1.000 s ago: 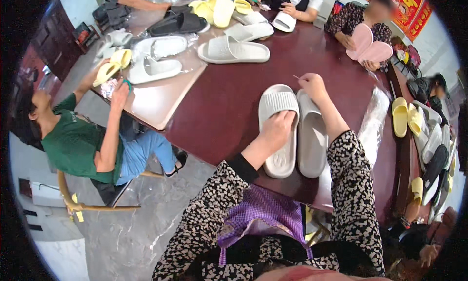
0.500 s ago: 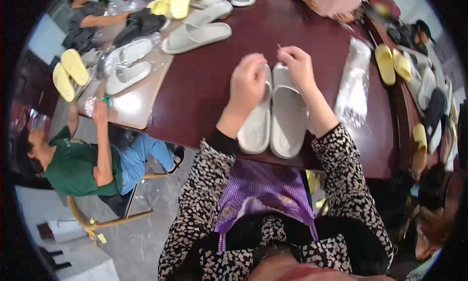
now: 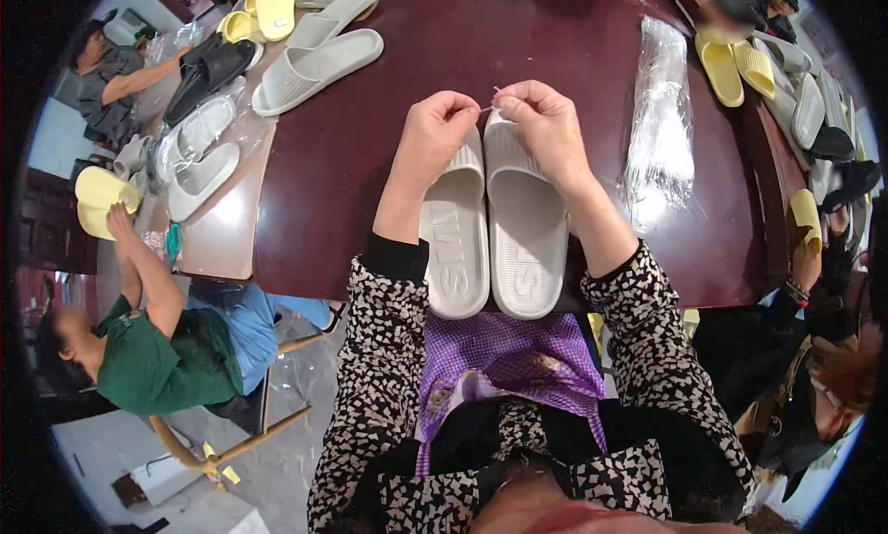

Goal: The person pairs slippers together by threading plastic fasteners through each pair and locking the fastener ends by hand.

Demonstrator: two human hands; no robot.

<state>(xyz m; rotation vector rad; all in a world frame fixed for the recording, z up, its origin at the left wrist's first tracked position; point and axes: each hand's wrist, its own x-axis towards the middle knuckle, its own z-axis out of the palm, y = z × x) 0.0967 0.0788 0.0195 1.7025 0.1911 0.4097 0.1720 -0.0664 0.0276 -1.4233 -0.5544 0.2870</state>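
Note:
A pair of light grey slide slippers lies side by side at the table's near edge, toes pointing away from me. The left slipper (image 3: 457, 252) and the right slipper (image 3: 528, 247) show raised marks on their footbeds. Over the toe ends, my left hand (image 3: 431, 145) and my right hand (image 3: 546, 131) are close together, both with fingers pinched. A thin pale strand (image 3: 487, 109) runs between their fingertips; whether it passes through the slippers is hidden. My wrists frame the pair on both sides.
On the dark red table (image 3: 361, 178), a bundle in clear plastic (image 3: 659, 131) lies to the right. Grey slippers (image 3: 319, 67) and yellow slippers (image 3: 275, 11) lie far left. More yellow slippers (image 3: 721, 69) are at right. A person in green (image 3: 176, 349) sits left, holding yellow slippers (image 3: 102, 201).
My left fingers have come to a pinch on the strand beside my right fingers. The view has shifted slightly, and the person in green now holds yellow slippers.

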